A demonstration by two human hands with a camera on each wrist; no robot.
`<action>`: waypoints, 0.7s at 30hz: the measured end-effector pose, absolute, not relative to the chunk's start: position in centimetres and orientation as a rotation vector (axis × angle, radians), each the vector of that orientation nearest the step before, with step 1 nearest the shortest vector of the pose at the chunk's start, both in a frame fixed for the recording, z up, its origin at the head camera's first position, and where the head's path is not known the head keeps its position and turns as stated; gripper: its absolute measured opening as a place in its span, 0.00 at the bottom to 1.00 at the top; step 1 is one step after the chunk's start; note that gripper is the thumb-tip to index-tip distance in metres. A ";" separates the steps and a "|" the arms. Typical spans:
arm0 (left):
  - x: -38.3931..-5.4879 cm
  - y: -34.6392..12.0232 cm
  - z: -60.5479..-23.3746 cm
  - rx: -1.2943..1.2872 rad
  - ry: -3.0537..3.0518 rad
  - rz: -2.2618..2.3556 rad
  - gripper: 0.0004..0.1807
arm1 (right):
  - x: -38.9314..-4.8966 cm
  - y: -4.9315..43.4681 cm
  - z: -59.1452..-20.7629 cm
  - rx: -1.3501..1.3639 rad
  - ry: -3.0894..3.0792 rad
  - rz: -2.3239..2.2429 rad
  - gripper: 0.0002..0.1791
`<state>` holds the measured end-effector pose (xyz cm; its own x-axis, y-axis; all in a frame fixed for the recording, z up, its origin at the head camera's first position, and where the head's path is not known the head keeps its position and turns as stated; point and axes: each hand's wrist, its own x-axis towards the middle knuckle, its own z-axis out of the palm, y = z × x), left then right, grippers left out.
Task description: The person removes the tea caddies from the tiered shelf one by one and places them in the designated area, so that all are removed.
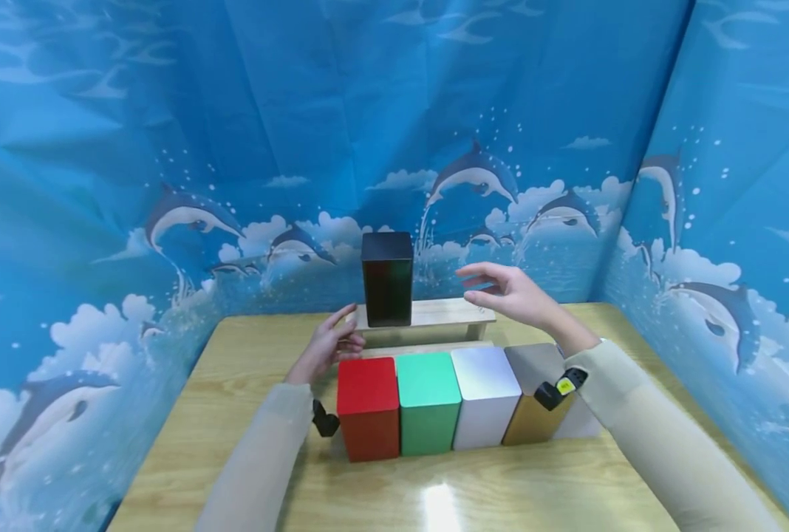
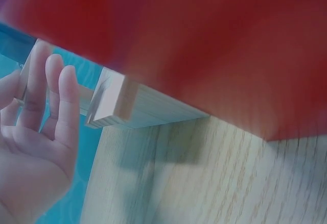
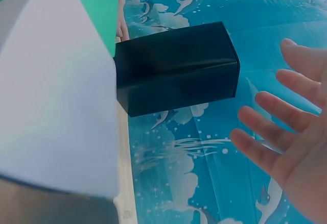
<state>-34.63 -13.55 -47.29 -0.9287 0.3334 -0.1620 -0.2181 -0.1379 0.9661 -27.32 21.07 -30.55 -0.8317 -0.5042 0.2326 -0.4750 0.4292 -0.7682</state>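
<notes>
A tall black box (image 1: 387, 279) stands upright on the left part of a low wooden stand (image 1: 444, 313). My left hand (image 1: 331, 341) is at the stand's left end, beside the black box, with nothing in its grasp. In the left wrist view its fingers (image 2: 67, 89) look loosely extended. Held in the air above the stand's right end, my right hand (image 1: 510, 294) has its fingers spread and holds nothing. The right wrist view shows a gap between this hand and the black box (image 3: 176, 68).
In front of the stand, a row of boxes runs left to right: red (image 1: 368, 406), green (image 1: 429, 403), silver-white (image 1: 485, 399), gold-brown (image 1: 534, 421), and a pale one (image 1: 579, 421) partly behind my right wrist. A dolphin-print curtain (image 1: 315, 148) encloses the wooden table (image 1: 235, 399).
</notes>
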 end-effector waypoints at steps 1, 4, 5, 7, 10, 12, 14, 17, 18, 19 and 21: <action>-34.7 -13.6 -47.3 0.124 1.779 2.123 0.27 | -27.6 20.9 -30.4 -0.900 2.618 -1.391 0.23; -34.9 -13.5 -47.8 0.113 1.809 2.135 0.26 | -28.6 20.4 -30.2 -0.903 2.605 -1.375 0.25; -34.9 -13.5 -47.8 0.112 1.817 2.135 0.26 | -28.9 20.2 -30.1 -0.913 2.608 -1.365 0.25; -34.9 -13.5 -47.9 0.116 1.825 2.138 0.26 | -29.5 19.8 -30.0 -0.928 2.611 -1.352 0.26; -34.9 -13.5 -48.0 0.128 1.833 2.139 0.27 | -30.4 19.3 -29.9 -0.943 2.628 -1.327 0.27; -34.9 -13.5 -48.0 0.124 1.826 2.145 0.26 | -30.9 18.9 -29.9 -0.934 2.636 -1.314 0.28; -34.9 -13.5 -47.9 0.121 1.818 2.145 0.26 | -31.5 18.6 -30.0 -0.918 2.651 -1.291 0.29; -34.7 -13.6 -47.6 0.114 1.794 2.143 0.26 | -32.2 18.0 -30.0 -0.888 2.657 -1.277 0.29; -34.6 -13.6 -47.4 0.121 1.789 2.138 0.26 | -32.4 17.8 -30.0 -0.880 2.654 -1.279 0.30; -34.5 -13.6 -47.2 0.127 1.782 2.133 0.26 | -32.6 17.6 -30.1 -0.867 2.656 -1.279 0.30; -34.3 -13.6 -46.7 0.139 1.767 2.122 0.27 | -33.0 17.2 -30.2 -0.838 2.649 -1.293 0.31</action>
<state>-34.30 -13.63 -46.71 -0.9250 0.3443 -0.1606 -0.2204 -0.1418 0.9651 -33.03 17.20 -30.21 -0.8476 -0.5046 0.1641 -0.4397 0.4949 -0.7495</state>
